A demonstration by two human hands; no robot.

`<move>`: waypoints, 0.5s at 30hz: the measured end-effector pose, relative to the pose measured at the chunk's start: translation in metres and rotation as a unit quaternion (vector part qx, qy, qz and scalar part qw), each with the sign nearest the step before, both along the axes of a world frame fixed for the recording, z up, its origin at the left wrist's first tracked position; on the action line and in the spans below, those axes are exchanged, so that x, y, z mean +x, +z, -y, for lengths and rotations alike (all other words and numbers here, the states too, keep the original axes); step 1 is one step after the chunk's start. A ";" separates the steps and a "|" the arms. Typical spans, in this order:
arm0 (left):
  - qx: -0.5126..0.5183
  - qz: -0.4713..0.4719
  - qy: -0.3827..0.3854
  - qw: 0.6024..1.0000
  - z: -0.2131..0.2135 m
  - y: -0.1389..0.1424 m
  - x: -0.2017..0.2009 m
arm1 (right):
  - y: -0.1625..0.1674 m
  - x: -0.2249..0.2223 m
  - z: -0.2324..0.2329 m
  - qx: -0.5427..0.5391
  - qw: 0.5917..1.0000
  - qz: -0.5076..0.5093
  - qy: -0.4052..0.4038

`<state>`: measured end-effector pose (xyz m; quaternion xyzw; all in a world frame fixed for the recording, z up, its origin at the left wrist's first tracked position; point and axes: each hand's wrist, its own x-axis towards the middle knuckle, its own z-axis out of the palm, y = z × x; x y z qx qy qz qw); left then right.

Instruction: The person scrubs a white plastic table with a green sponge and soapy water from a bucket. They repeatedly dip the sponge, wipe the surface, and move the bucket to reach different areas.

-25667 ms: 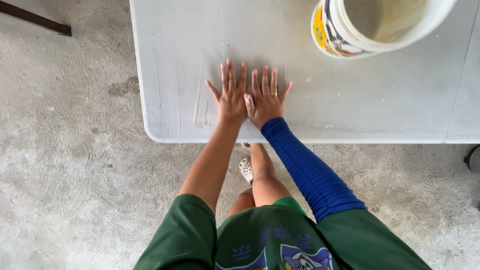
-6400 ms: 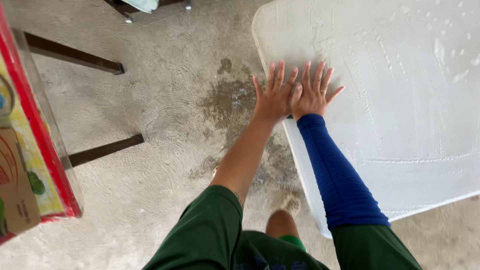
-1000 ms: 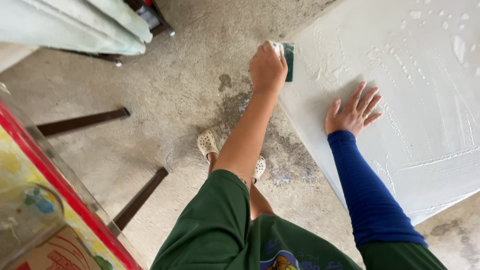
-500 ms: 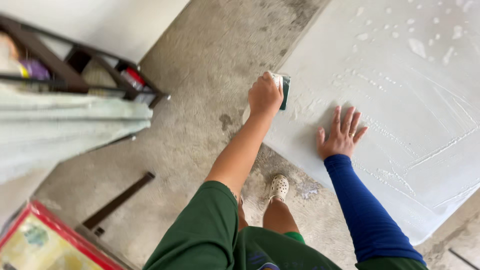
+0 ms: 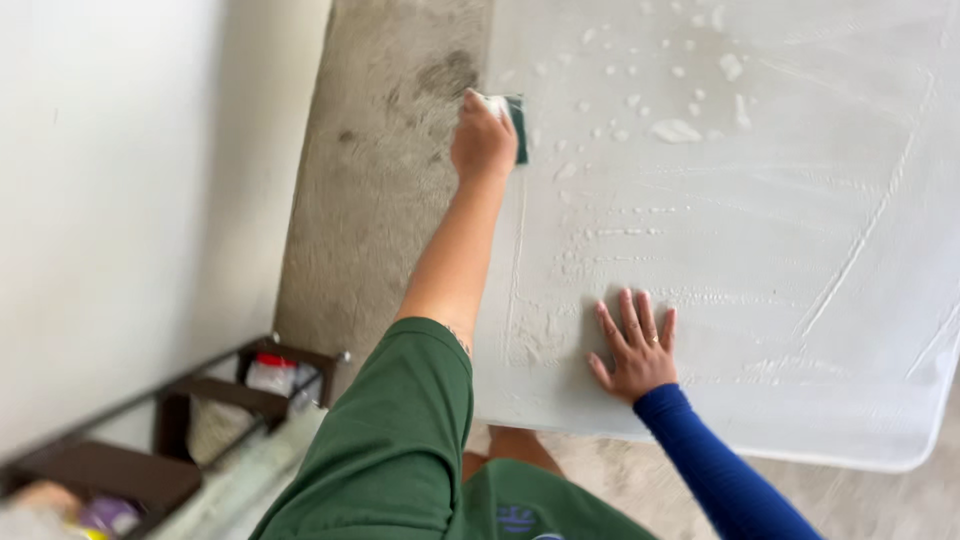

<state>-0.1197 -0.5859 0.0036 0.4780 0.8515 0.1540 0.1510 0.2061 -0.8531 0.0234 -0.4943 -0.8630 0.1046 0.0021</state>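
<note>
While the left hand (image 5: 482, 140) clamps a green sponge (image 5: 516, 127) against the soapy white bench (image 5: 760, 250), the right hand (image 5: 634, 348) rests flat, fingers spread apart.

Soft, even daylight fills the scene; the wet table (image 5: 760, 250) gleams pale without harsh glare. Shadows stay faint. The shelf (image 5: 150, 440) at lower left blurs.
</note>
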 end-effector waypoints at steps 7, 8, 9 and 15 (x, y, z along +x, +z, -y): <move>0.098 -0.090 -0.128 0.983 -0.067 0.005 -0.012 | 0.006 0.001 -0.001 -0.033 0.999 -0.024 -0.022; 0.085 -0.104 -0.151 0.980 -0.074 0.004 -0.014 | 0.009 -0.002 -0.001 -0.035 0.998 -0.034 -0.027; 0.077 -0.116 -0.172 0.975 -0.076 0.006 -0.015 | 0.013 -0.007 -0.003 -0.032 0.998 -0.043 -0.031; 0.038 -0.100 -0.273 0.956 -0.023 0.018 -0.006 | 0.018 -0.131 -0.059 -0.003 0.958 -0.189 -0.213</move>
